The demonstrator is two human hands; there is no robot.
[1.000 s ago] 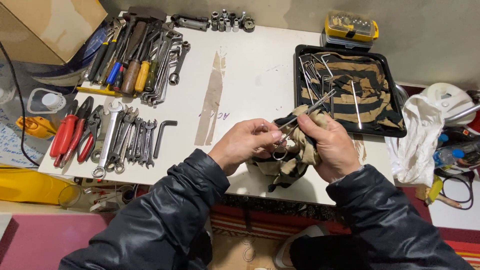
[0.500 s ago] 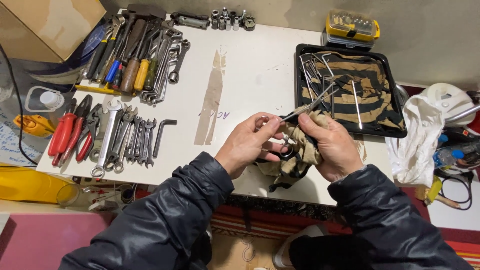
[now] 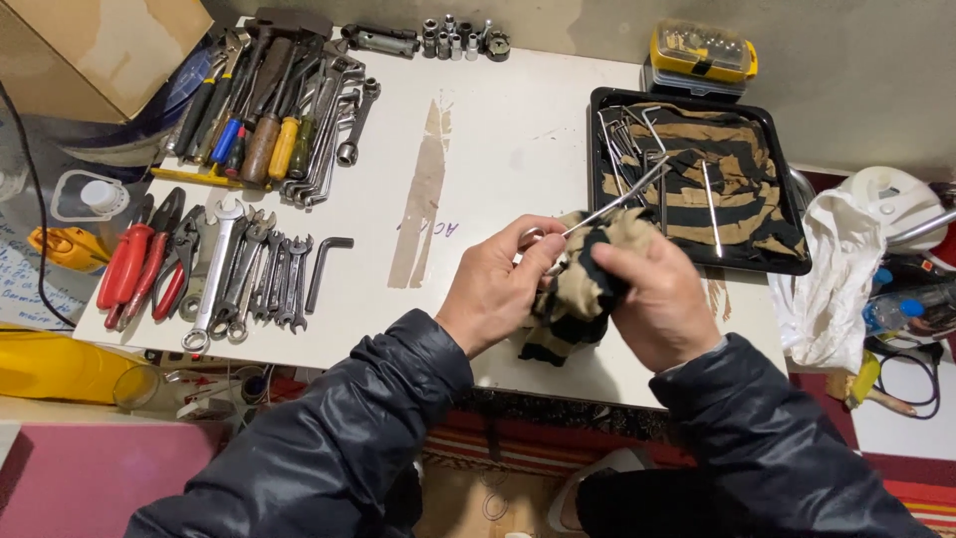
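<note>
Left hand (image 3: pixel 503 289) pinching the ring handles of a slim metal tool (image 3: pixel 607 211), fingers pressed together on it, above the front edge of the white bench (image 3: pixel 498 130). Right hand (image 3: pixel 657 299) closed around a striped tan-and-black rag (image 3: pixel 573 299), bunched over the tool's middle (only the thin tip shows past the cloth, pointing toward the tray). Black tray (image 3: pixel 797 261) at right, lined with the same striped cloth and holding several thin metal rods. Behind it, a yellow case with a clear lid (image 3: pixel 702 50), contents too small to make out. Cardboard box (image 3: pixel 110 45) at the top left corner, cut off by the frame. Screwdrivers (image 3: pixel 259 130) and wrenches (image 3: pixel 249 274) laid in rows at left, red-handled pliers (image 3: pixel 134 264) beside them. Row of sockets (image 3: pixel 458 38) at the back edge. White plastic bag (image 3: pixel 832 289) hanging off the right end, partly hiding what lies under it.
</note>
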